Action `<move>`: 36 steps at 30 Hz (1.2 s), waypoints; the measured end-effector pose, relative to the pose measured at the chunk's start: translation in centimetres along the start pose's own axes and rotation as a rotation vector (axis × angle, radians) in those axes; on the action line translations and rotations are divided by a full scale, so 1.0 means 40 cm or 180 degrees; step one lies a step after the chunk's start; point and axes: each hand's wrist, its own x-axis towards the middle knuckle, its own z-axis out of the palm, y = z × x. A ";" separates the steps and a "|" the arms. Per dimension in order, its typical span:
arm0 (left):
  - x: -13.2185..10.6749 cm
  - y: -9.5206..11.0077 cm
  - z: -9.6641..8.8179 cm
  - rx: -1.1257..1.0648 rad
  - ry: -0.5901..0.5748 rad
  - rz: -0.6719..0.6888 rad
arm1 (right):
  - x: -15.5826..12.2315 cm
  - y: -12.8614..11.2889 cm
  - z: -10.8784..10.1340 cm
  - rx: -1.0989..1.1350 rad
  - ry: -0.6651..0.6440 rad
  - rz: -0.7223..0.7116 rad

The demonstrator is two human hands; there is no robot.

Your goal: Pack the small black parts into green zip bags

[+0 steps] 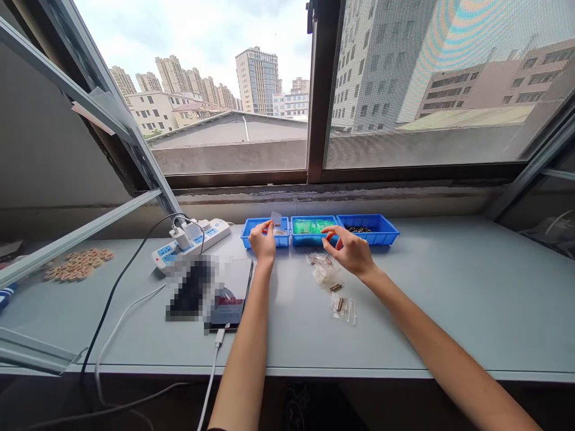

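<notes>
A pale grey worktable (449, 299) runs under a wide window that looks out on city blocks. At its far edge stands a blue tray of green parts (313, 242). Left of that tray sits a second blue tray (245, 237), and above it the left hand (263, 244) pinches a small clear bag (275, 218) upright between thumb and fingertips. To the tray's right is a third blue tray (387, 231) with dark pieces in it. Just in front of the green tray hovers the right hand (353, 250), fingers curved and apart, gripping nothing visible. Nearer than the tray, below that hand, lie filled clear packets (326, 273). Well left of the tray are a power strip (191, 239) and a tablet (231, 290).
</notes>
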 end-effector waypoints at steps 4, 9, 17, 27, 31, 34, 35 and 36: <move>0.001 -0.009 0.001 0.0279 -0.0032 -0.0194 | 0.000 0.002 -0.004 -0.0382 -0.0421 -0.0009; -0.011 0.002 0.014 0.0549 -0.0244 -0.0116 | -0.001 0.009 -0.002 -0.0636 -0.0676 0.0314; -0.027 0.013 0.012 0.0807 -0.0325 0.0027 | -0.019 0.023 0.047 -0.0579 -0.0773 0.0639; -0.035 0.014 0.025 0.1057 -0.0923 0.0374 | -0.015 0.000 0.058 -0.0113 -0.0698 0.0699; -0.035 0.031 0.015 0.0929 -0.0731 0.0409 | -0.016 -0.006 0.063 0.0062 -0.0560 0.0519; -0.036 0.054 0.005 0.0688 -0.0413 0.0520 | -0.018 0.002 0.074 0.0404 -0.0587 0.0485; -0.037 0.061 0.004 0.0605 -0.0372 0.0561 | -0.018 0.005 0.078 0.0520 -0.0594 0.0457; -0.039 0.066 0.004 0.0531 -0.0361 0.0607 | -0.017 0.008 0.082 0.0617 -0.0591 0.0426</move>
